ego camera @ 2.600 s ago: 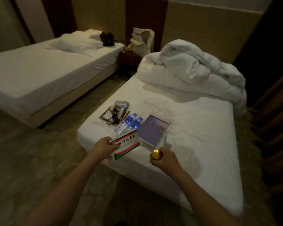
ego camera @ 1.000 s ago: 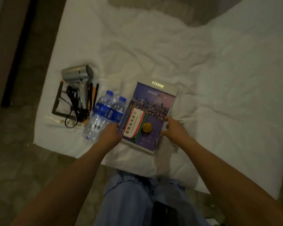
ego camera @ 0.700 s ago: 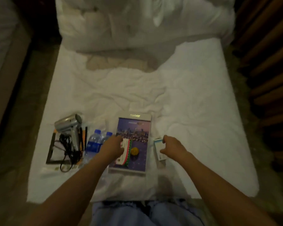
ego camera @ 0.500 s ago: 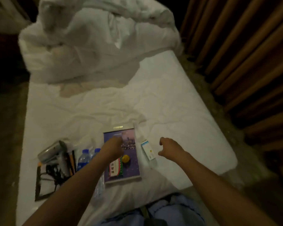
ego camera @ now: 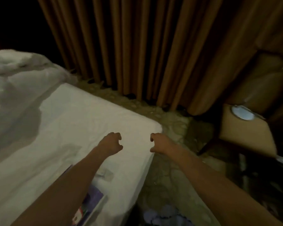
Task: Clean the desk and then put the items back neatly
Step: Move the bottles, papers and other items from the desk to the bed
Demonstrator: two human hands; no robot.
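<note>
Both the left hand (ego camera: pixel 112 144) and right hand (ego camera: pixel 160 142) hover with loosely curled, empty fingers near the bed (ego camera: pixel 88 121) corner; the book (ego camera: pixel 91 201) lies behind them at the bed's near edge.

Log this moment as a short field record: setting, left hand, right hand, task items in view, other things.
setting: dim bedroom, view blurred
left hand: over the bed, fingers loosely curled, no grip on anything
right hand: past the bed's corner, fingers loosely curled, holding nothing
task items in view: purple book on the bed, partly hidden by the left arm
other things: rumpled duvet, brown curtain, chair
</note>
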